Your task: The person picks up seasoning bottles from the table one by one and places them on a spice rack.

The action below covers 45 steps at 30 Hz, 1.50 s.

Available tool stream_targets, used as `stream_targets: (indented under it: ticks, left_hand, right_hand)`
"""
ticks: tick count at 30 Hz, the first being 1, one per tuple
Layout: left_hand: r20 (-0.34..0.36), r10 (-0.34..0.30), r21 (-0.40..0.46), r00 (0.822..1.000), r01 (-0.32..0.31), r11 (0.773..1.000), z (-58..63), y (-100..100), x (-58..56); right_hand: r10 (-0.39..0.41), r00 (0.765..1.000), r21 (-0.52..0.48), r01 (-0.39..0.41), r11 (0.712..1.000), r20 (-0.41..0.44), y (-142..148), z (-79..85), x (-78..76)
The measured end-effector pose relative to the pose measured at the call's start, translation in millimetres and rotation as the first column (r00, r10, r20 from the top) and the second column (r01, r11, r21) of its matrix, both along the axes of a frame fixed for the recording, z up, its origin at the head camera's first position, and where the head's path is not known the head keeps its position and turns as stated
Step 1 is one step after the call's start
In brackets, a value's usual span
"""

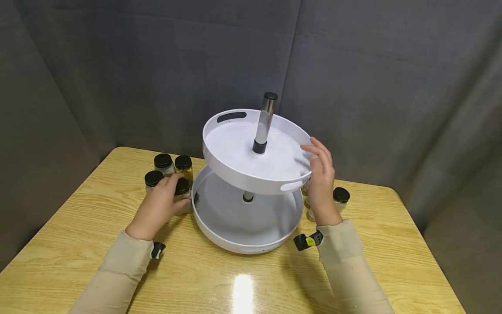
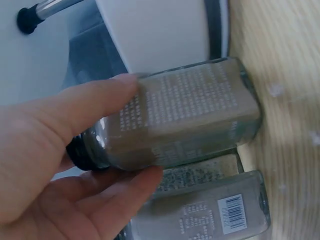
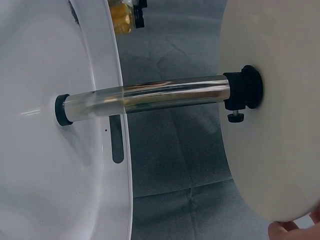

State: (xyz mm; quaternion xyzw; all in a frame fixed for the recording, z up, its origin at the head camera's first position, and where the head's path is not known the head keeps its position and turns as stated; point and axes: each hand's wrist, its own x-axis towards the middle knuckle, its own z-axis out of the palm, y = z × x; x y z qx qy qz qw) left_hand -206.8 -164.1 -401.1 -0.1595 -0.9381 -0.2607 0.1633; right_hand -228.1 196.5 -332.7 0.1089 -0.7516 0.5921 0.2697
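Jar of clear glass [image 1: 184,195], square-sided, filled with brown powder and topped with a black lid, is pinched by the left hand [image 1: 157,207] in the head view, just beside the lower round white tray [image 1: 243,222]. Some weight can be expected in it; the glass may be slippery and could crack if dropped, so it is best held by its flat sides. The upper round white tray [image 1: 235,148], set on a shiny metal pole [image 1: 265,124], is gripped at its rim by the right hand [image 1: 321,183] and looks tipped. It seems to be made of stiff, smooth plastic, probably light but wide, and best held by the rim or handle holes.

In the left wrist view, the jar is held between thumb and fingers. Tiny pale print is seen on its side. Whether its bottom is off the yellow wood table [image 2: 292,165] cannot be told.

In the right wrist view, a black round collar [image 3: 245,89] with a small black screw knob [image 3: 236,117] is fixed under the upper tray. Creased grey cloth [image 3: 172,160] is seen behind.
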Motion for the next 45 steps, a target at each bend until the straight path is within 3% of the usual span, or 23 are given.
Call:
stream_targets:
  ticks: [12,17,26,37,45]
  left_hand:
    - [0.114,-0.034,0.054,0.993,0.028,0.998,0.1,-7,-4.3]
    - [0.194,-0.057,0.125,0.979,0.033,0.992,-3.7,-9,-6.5]
    - [0.294,-0.070,0.140,0.953,0.030,0.990,-4.8,-16,-8.7]
    - [0.289,-0.072,0.144,0.955,0.031,0.989,-1.0,-19,-6.8]
    - [0.235,-0.059,0.156,0.970,0.022,0.987,12.7,-18,-1.9]
  right_hand:
    - [-0.007,1.000,-0.008,0.006,1.000,-0.015,-1,-1.4,-2.6]
    - [-0.007,0.999,-0.029,0.006,1.000,-0.033,-3,-0.7,-2.4]
    - [-0.001,1.000,-0.017,0.001,1.000,-0.025,-2,-1.5,-1.8]
    - [0.015,0.999,-0.026,-0.016,1.000,-0.044,-3,-2.9,-1.2]
    - [0.004,0.999,-0.017,-0.005,1.000,-0.042,-1,-3.0,-1.4]
